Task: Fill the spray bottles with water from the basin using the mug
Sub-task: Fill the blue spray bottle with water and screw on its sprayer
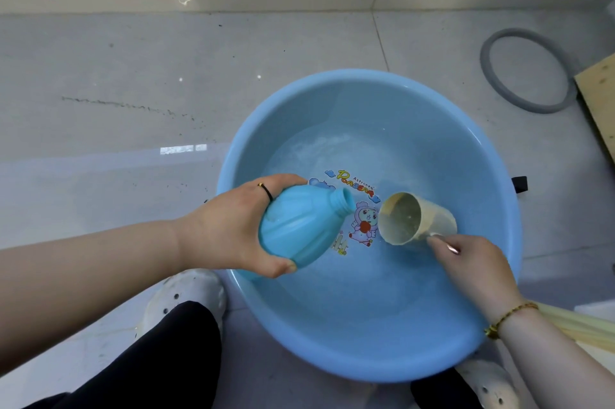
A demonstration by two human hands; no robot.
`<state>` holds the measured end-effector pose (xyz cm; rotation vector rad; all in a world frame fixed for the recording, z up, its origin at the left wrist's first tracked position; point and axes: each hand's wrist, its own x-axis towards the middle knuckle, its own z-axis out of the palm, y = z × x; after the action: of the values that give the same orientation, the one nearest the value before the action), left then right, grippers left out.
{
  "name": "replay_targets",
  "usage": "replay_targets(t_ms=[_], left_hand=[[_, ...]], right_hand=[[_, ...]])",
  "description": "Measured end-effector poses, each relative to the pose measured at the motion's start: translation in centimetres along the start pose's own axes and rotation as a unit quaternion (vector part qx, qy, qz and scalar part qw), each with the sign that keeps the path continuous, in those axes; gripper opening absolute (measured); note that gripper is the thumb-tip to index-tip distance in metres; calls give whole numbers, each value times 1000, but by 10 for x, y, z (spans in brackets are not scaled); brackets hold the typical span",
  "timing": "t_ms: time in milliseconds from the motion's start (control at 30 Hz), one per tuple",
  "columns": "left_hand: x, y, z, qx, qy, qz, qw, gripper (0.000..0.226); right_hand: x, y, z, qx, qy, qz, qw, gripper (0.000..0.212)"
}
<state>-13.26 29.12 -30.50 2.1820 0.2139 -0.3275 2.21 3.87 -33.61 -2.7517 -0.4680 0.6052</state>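
A round blue basin [499, 195] with water in it stands on the floor, a cartoon print on its bottom. My left hand [229, 228] grips a blue spray bottle [299, 225] by its body, without its cap, tilted with the open neck pointing right over the basin. My right hand [472, 262] holds a beige mug [416, 218] by its handle, tipped on its side with the mouth facing the bottle's neck, a short gap between them. The mug's inside looks wet.
Grey floor tiles surround the basin, with a wall beyond. A grey ring [525, 72] and a wooden board [599, 99] lie at the right. My white shoes [186, 298] and dark trouser legs are at the near edge. Pale tubes [579, 322] lie under my right arm.
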Motion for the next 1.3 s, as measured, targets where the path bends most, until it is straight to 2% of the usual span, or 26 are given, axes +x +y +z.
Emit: replay_targets(t_ms=[133,267,367,567,733,767,900,1000,1100,1300], left_hand=[[0,0,0,4,-2,-5,1000,73],[0,1,0,7,-1,-8,1000,73],[0,1,0,10,-3,-14,1000,73],[-1,2,0,8,-3,-13,1000,72],[-1,2,0,9,-6,-16,1000,74],[-1,1,0,7,-5,-13,1000,73],[-2,1,0,5,-3,-4,1000,72],[-1,1,0,4,-1,-3,1000,72],[-1,0,1,5,-1,-4,1000,73],[0,1,0,8,-2,-3,1000,73]], right_hand=[[-5,-6,-11,162,18,51,985,36],[-18,-21,-21,249,66,10,966,36],[-30,-37,-31,261,89,-33,961,31],[-43,-58,-41,256,123,-125,951,25],[-42,-49,-34,204,166,-190,946,77],[-43,-50,-34,194,169,-202,945,82],[-42,-51,-34,134,202,-240,940,56],[-42,-54,-35,74,240,-273,929,47],[-43,-55,-36,30,275,-294,915,44],[-41,-52,-35,-1,293,-309,905,45]])
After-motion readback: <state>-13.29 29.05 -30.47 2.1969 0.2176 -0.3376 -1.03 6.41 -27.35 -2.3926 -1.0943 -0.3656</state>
